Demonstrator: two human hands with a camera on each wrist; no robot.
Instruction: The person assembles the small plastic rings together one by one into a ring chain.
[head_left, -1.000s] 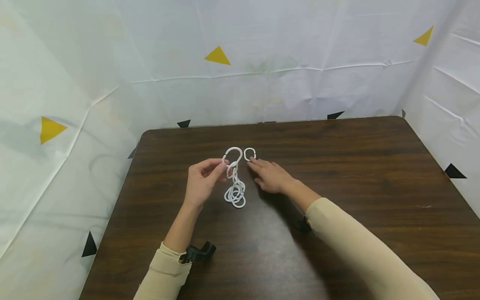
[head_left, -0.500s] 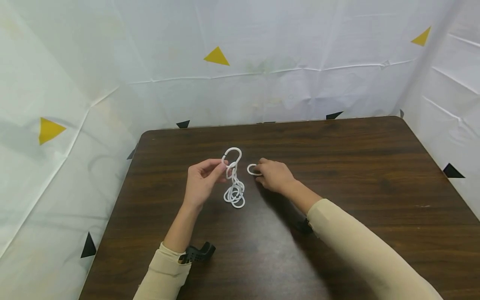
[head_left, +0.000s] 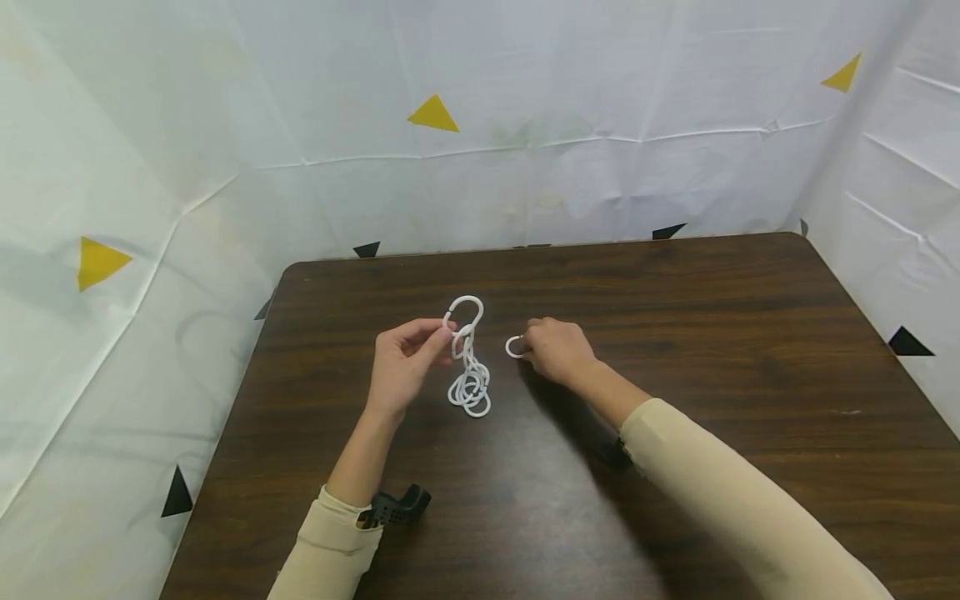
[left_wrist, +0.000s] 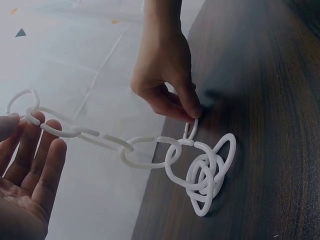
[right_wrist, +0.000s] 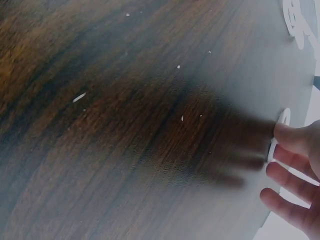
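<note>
My left hand (head_left: 400, 367) pinches the top link of a white plastic link chain (left_wrist: 145, 166) between thumb and fingers. From there the chain hangs down, and its lower links lie in a small heap on the table. To the right of it, my right hand (head_left: 558, 350) pinches a single white C-shaped link (head_left: 508, 346) by its right side, low over the tabletop. The fingers of that hand hide part of this link in the head view. In the right wrist view, the thumb (right_wrist: 295, 137) lies against the link. The loose link and the chain are apart in the head view.
A dark wood-grain table (head_left: 712, 333) lies under both hands. White sheeting (head_left: 540, 75) with yellow and black triangles stands behind and at the sides. Each wrist wears a black camera mount, such as the left one (head_left: 401, 504).
My right hand first touched the loose link with extended fingers, then drew it nearer and to the right and took it in a pinch. The left hand and chain stayed almost still.
</note>
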